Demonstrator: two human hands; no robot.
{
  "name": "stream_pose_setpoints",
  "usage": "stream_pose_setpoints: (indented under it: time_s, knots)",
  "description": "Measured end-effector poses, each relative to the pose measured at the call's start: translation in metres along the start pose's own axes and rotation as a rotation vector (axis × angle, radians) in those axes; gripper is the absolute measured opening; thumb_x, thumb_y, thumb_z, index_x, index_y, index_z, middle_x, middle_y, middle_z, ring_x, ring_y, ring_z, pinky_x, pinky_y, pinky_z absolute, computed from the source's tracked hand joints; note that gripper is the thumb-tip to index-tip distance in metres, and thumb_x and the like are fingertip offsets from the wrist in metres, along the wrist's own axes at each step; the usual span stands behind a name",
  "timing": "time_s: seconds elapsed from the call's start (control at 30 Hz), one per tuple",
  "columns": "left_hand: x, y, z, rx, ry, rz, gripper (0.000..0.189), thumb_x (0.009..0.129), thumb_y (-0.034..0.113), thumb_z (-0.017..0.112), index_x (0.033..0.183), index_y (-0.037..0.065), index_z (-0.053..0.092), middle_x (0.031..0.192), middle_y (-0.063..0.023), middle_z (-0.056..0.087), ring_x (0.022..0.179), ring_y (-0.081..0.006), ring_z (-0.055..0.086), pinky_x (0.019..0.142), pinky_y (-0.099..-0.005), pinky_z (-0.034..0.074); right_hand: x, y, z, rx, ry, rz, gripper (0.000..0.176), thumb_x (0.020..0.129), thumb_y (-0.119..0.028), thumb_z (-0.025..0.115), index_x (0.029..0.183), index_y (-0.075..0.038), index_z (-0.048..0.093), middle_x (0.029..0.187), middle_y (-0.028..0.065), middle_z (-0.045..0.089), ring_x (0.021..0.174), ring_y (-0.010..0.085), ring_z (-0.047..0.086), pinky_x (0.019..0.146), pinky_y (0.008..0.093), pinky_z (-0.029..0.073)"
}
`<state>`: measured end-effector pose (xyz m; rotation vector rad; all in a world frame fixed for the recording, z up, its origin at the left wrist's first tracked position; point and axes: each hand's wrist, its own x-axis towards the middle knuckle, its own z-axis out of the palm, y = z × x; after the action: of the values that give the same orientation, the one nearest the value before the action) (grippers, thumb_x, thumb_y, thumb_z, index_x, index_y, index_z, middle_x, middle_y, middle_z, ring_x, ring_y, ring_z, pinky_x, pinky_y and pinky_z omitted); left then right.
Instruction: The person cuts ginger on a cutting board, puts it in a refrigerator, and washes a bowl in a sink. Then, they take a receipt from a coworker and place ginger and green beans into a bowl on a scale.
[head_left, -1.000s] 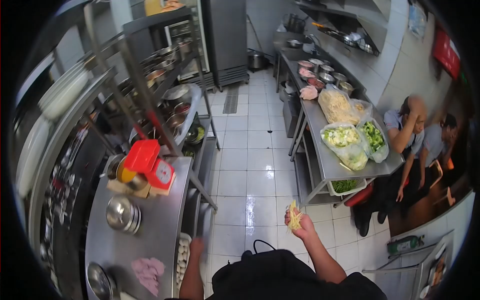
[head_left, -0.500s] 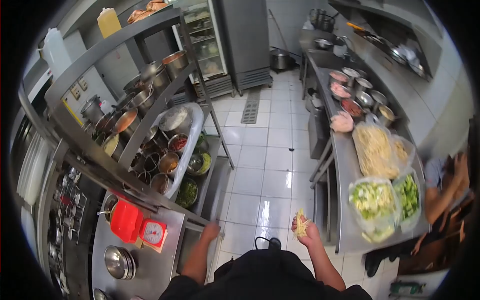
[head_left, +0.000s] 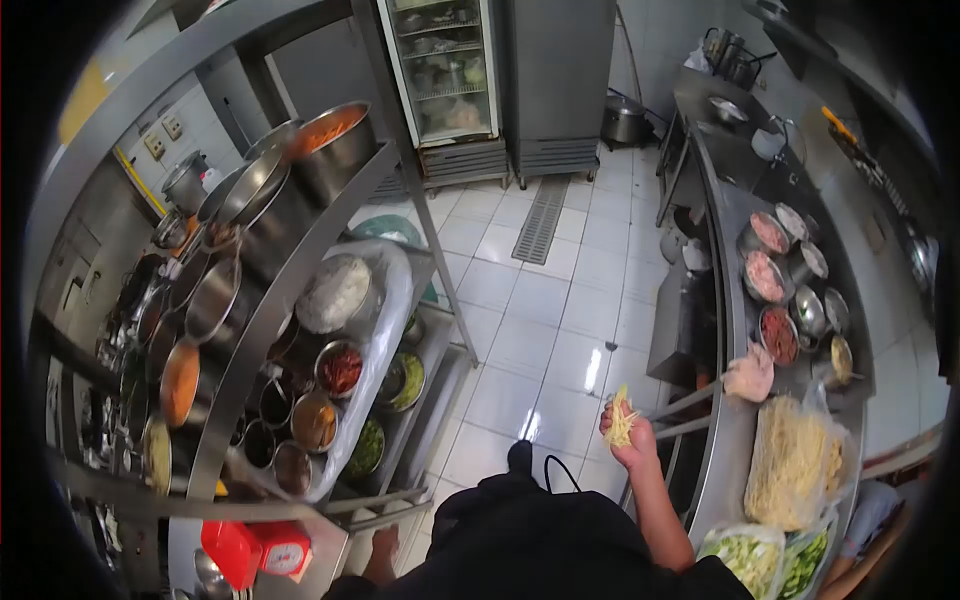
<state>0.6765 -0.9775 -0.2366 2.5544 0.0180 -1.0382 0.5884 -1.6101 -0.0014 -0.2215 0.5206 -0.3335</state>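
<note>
Thin pale yellow shreds (head_left: pixel 620 426) stick out of my right hand (head_left: pixel 633 447), whose fingers are wrapped round them above the tiled floor, left of the right-hand counter. My left hand (head_left: pixel 384 543) hangs low beside the lower shelf, right of the red scale (head_left: pixel 285 556); its fingers are too small and blurred to make out. On the right counter lie a bag of noodles (head_left: pixel 790 470), a bag of chopped pale greens (head_left: pixel 745 558) and a bag of brighter greens (head_left: pixel 806 560).
Metal shelving (head_left: pixel 300 270) with pots and bowls rises on the left. Bowls of meat (head_left: pixel 778 335) line the right counter (head_left: pixel 715 480). A glass-door fridge (head_left: pixel 445 75) and a floor drain (head_left: pixel 541 220) are ahead. A person's arm (head_left: pixel 865 572) shows at the lower right.
My view has moved forward along the aisle, with the shelving now larger and nearer. My right hand still holds the shreds. My left hand appears lower in view.
</note>
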Motion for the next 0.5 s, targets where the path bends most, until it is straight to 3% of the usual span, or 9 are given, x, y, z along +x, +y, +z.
stream_pose_setpoints:
  time_s: [0.03, 0.07, 0.1, 0.13, 0.17, 0.2, 0.23, 0.33, 0.5]
  knots:
    - [0.051, 0.057, -0.005, -0.104, -0.074, -0.288, 0.063, 0.098, 0.051, 0.034, 0.093, -0.002, 0.068, 0.090, -0.0248, 0.068, 0.086, -0.0377, 0.067, 0.083, -0.0488, 0.047, 0.015, -0.011, 0.007, 0.023, 0.026, -0.007, 0.023, 0.096, -0.020, 0.055, 0.107, 0.000, 0.053, 0.089, 0.0112, 0.056, 0.077, 0.0211, 0.054, 0.070, 0.0317, 0.048]
    - [0.103, 0.105, -0.014, -0.115, -0.014, -0.123, 0.067, 0.098, 0.054, 0.031, 0.107, -0.002, 0.067, 0.112, -0.0272, 0.064, 0.108, -0.0402, 0.061, 0.096, -0.0476, 0.043, 0.029, -0.022, 0.012, 0.050, 0.053, -0.015, 0.023, 0.096, -0.020, 0.055, 0.107, 0.000, 0.054, 0.089, 0.0110, 0.056, 0.077, 0.0212, 0.054, 0.070, 0.0319, 0.047]
    - [0.152, 0.165, -0.026, 0.233, -0.056, 0.100, 0.065, 0.098, 0.052, 0.030, 0.120, 0.000, 0.062, 0.121, -0.0282, 0.059, 0.114, -0.0419, 0.057, 0.100, -0.0476, 0.041, 0.042, -0.031, 0.016, 0.084, 0.082, -0.022, 0.023, 0.097, -0.020, 0.054, 0.106, 0.000, 0.054, 0.089, 0.0108, 0.056, 0.077, 0.0214, 0.054, 0.070, 0.0322, 0.047]
    - [0.201, 0.215, -0.022, 0.068, 0.081, 0.347, 0.060, 0.098, 0.049, 0.034, 0.116, 0.001, 0.064, 0.116, -0.0283, 0.061, 0.107, -0.0443, 0.059, 0.095, -0.0510, 0.044, 0.052, -0.041, 0.019, 0.073, 0.093, -0.047, 0.023, 0.097, -0.021, 0.054, 0.107, 0.000, 0.054, 0.090, 0.0106, 0.056, 0.077, 0.0214, 0.054, 0.070, 0.0323, 0.047]
    - [0.217, 0.308, -0.052, 0.228, -0.016, 0.484, 0.055, 0.096, 0.048, 0.040, 0.113, 0.001, 0.064, 0.109, -0.0267, 0.064, 0.098, -0.0455, 0.061, 0.088, -0.0529, 0.047, 0.063, -0.052, 0.019, 0.067, 0.101, -0.068, 0.023, 0.097, -0.021, 0.053, 0.107, -0.001, 0.054, 0.090, 0.0103, 0.057, 0.078, 0.0215, 0.054, 0.071, 0.0324, 0.047]
    - [0.250, 0.373, -0.059, 0.249, 0.154, 0.901, 0.051, 0.093, 0.046, 0.047, 0.099, 0.000, 0.067, 0.099, -0.0243, 0.067, 0.090, -0.0440, 0.062, 0.081, -0.0515, 0.048, 0.077, -0.064, 0.021, 0.059, 0.102, -0.089, 0.023, 0.098, -0.022, 0.053, 0.107, -0.001, 0.055, 0.090, 0.0101, 0.057, 0.078, 0.0215, 0.054, 0.071, 0.0325, 0.047]
    - [0.230, 0.469, -0.084, -0.007, 0.104, 0.714, 0.047, 0.092, 0.043, 0.051, 0.089, -0.001, 0.068, 0.091, -0.0245, 0.067, 0.088, -0.0422, 0.063, 0.080, -0.0498, 0.048, 0.091, -0.074, 0.021, 0.055, 0.101, -0.101, 0.023, 0.098, -0.022, 0.053, 0.107, -0.001, 0.055, 0.091, 0.0100, 0.057, 0.078, 0.0215, 0.054, 0.071, 0.0323, 0.047]
    - [0.236, 0.664, -0.123, -0.016, 0.105, 0.911, 0.047, 0.090, 0.043, 0.054, 0.081, -0.001, 0.068, 0.086, -0.0256, 0.066, 0.087, -0.0431, 0.062, 0.079, -0.0498, 0.048, 0.137, -0.105, 0.016, 0.065, 0.125, -0.123, 0.024, 0.098, -0.024, 0.052, 0.107, -0.002, 0.055, 0.091, 0.0099, 0.058, 0.078, 0.0214, 0.054, 0.071, 0.0320, 0.046]
    - [0.286, 0.825, -0.156, 0.108, 0.141, 0.948, 0.046, 0.090, 0.043, 0.055, 0.080, 0.000, 0.069, 0.088, -0.0254, 0.066, 0.087, -0.0437, 0.062, 0.081, -0.0501, 0.049, 0.238, -0.155, 0.008, 0.147, 0.091, -0.073, 0.023, 0.099, -0.023, 0.049, 0.106, -0.003, 0.056, 0.090, 0.0106, 0.059, 0.078, 0.0221, 0.055, 0.070, 0.0333, 0.048]
